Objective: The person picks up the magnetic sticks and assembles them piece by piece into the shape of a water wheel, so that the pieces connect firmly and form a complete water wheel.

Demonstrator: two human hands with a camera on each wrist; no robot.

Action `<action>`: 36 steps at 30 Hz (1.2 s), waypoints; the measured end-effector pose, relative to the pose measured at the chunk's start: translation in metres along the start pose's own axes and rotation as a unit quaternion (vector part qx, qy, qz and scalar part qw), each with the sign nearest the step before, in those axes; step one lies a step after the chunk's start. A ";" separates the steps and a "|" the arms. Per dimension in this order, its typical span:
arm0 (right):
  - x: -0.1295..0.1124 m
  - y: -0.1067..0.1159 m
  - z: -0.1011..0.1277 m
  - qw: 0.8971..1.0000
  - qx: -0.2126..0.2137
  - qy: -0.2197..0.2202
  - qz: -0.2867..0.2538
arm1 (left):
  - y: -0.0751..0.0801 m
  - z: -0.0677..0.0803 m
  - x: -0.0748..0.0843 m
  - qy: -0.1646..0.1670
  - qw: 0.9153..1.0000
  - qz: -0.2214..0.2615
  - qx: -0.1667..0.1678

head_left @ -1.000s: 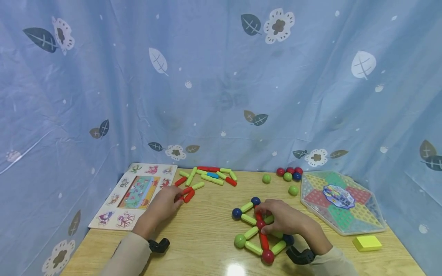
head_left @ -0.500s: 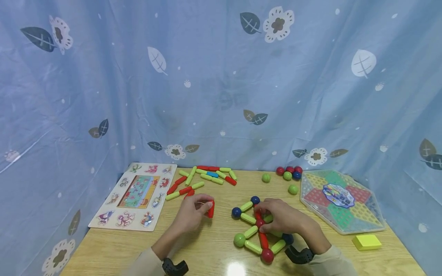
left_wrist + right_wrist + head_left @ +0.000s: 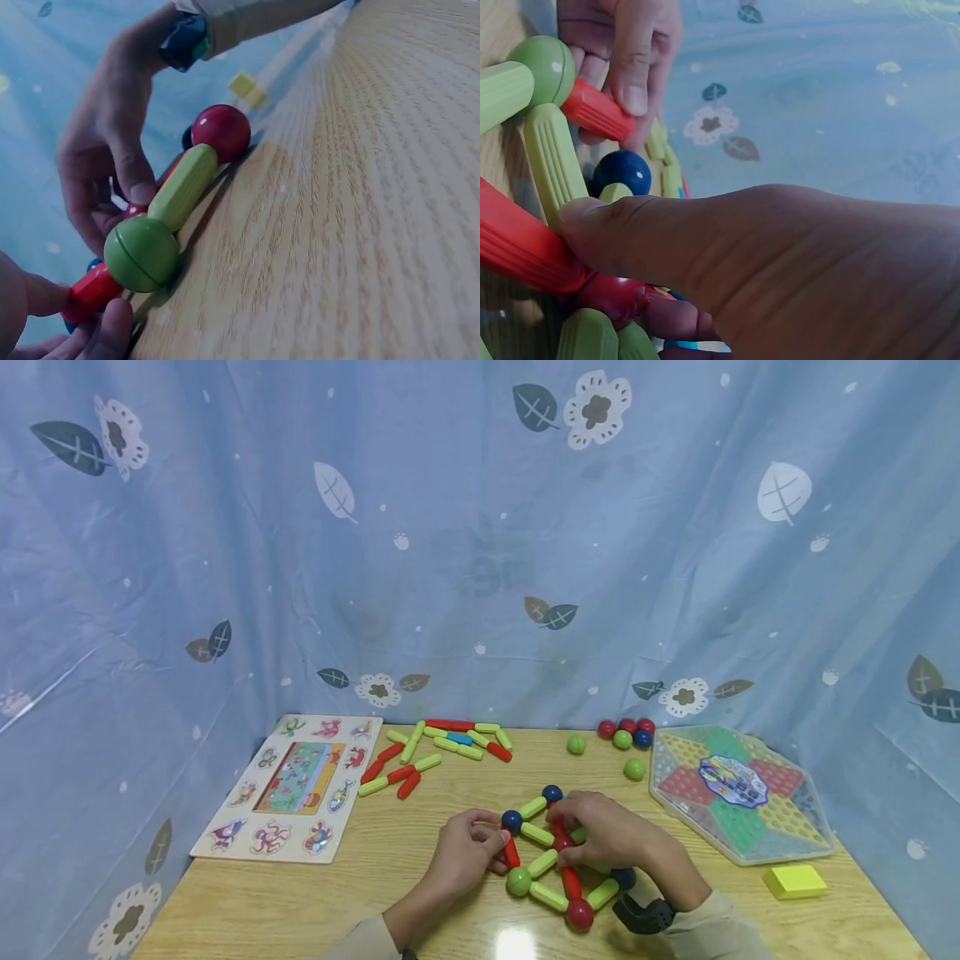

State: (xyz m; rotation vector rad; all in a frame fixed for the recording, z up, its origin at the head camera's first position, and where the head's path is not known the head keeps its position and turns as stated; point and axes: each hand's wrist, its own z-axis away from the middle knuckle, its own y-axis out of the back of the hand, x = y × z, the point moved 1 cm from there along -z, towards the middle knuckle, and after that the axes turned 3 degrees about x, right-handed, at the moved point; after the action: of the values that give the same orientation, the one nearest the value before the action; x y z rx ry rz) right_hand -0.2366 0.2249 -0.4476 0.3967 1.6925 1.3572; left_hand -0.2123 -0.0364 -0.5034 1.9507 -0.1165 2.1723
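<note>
Left hand (image 3: 467, 853) pinches a red plastic rod (image 3: 511, 852) at the green ball (image 3: 518, 882), nine o'clock; right hand (image 3: 609, 835) apparently grips the red hub ball (image 3: 562, 842); seating comes next.

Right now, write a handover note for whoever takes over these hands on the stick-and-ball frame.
Left hand: pinches a red stick and sets it between the blue ball and the green ball at the frame's left side.
Right hand: fingers curled on the frame's middle, around the red centre ball, steadying it.
Done: a flat frame of green and red sticks with balls at the joints lies on the table.
Left: whether the red stick has seated cannot be told. Spare sticks lie at the back left, spare balls at the back right.
</note>
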 end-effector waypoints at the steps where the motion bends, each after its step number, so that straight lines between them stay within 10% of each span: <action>1: 0.000 0.000 0.000 1.000 0.000 -0.002 -0.001 | -0.001 0.000 0.000 -0.004 1.000 -0.006 0.000; 19: -0.002 -0.002 0.000 1.000 0.003 0.003 0.006 | -0.013 -0.008 0.006 -0.030 0.991 -0.130 -0.031; 36: 0.000 -0.001 0.001 1.000 0.017 0.010 -0.011 | -0.012 -0.008 0.006 -0.121 0.947 -0.296 0.041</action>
State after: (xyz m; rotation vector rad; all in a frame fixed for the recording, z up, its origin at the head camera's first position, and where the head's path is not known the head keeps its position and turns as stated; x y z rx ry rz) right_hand -0.2355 0.2255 -0.4482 0.3843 1.7347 1.3222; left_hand -0.2176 -0.0225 -0.4994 1.9568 0.4683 1.5688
